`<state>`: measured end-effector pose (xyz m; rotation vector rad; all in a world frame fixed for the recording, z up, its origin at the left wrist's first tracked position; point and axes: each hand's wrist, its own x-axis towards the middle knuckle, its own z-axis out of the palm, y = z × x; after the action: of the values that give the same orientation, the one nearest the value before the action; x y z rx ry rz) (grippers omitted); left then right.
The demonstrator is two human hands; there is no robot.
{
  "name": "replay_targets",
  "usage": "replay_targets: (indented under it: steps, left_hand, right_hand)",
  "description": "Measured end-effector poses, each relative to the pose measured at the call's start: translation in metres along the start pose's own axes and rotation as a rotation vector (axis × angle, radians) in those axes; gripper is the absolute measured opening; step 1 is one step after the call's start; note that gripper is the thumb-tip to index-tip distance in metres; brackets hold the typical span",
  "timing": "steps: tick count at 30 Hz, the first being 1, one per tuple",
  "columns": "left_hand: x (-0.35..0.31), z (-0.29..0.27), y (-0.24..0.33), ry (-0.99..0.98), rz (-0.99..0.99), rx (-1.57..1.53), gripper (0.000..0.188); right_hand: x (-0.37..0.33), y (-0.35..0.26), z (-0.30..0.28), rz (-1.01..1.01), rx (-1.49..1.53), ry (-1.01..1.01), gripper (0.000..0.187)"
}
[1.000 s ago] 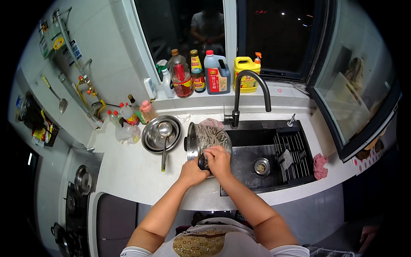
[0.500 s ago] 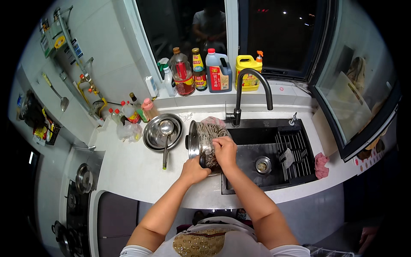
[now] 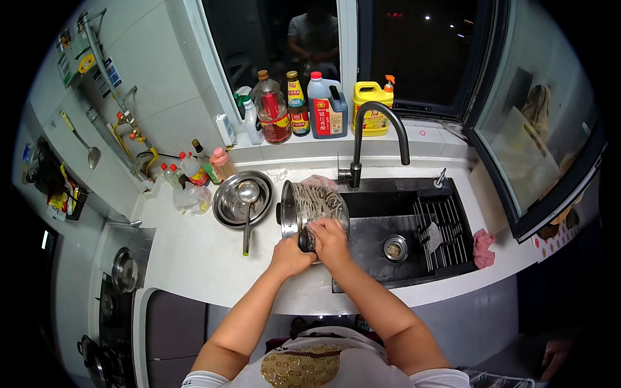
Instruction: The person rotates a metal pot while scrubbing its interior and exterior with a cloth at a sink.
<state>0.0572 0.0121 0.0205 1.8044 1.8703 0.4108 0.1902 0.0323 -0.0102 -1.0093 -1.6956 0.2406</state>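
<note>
A steel pot [image 3: 320, 200] with black handles is tipped at the left edge of the black sink [image 3: 381, 271]. Dark and whitish streaks cover the broad surface that shows. My left hand [image 3: 290, 256] is closed around the pot's near handle. Against the streaked surface, close beside that handle, my right hand [image 3: 330, 242] presses with curled fingers; anything inside them is hidden. Behind the pot lies a pinkish cloth [image 3: 319, 182], partly covered by it.
Left of the pot stand nested steel bowls [image 3: 223, 210] with a ladle [image 3: 248, 200] across them. A black faucet [image 3: 357, 152] arches over the sink, which holds a drying rack [image 3: 446, 236]. Several bottles [image 3: 273, 113] line the sill. A pink rag [image 3: 483, 248] lies at right.
My right hand has slid down and left over the pot's streaked surface, closer to my left hand. The left hand keeps its hold on the handle. The whole view has shifted slightly.
</note>
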Motion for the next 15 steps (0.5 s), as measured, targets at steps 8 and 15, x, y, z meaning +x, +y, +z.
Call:
replay_targets:
  steps: [8, 15]
  left_hand:
    - [0.000, -0.008, 0.006, -0.031, 0.000, -0.005, 0.052]
    - [0.002, -0.005, -0.003, 0.001, 0.013, -0.021, 0.047]
  right_hand:
    - [-0.002, 0.015, -0.011, -0.193, -0.041, -0.094, 0.030]
    - [-0.015, 0.013, -0.007, -0.294, -0.168, -0.148, 0.035]
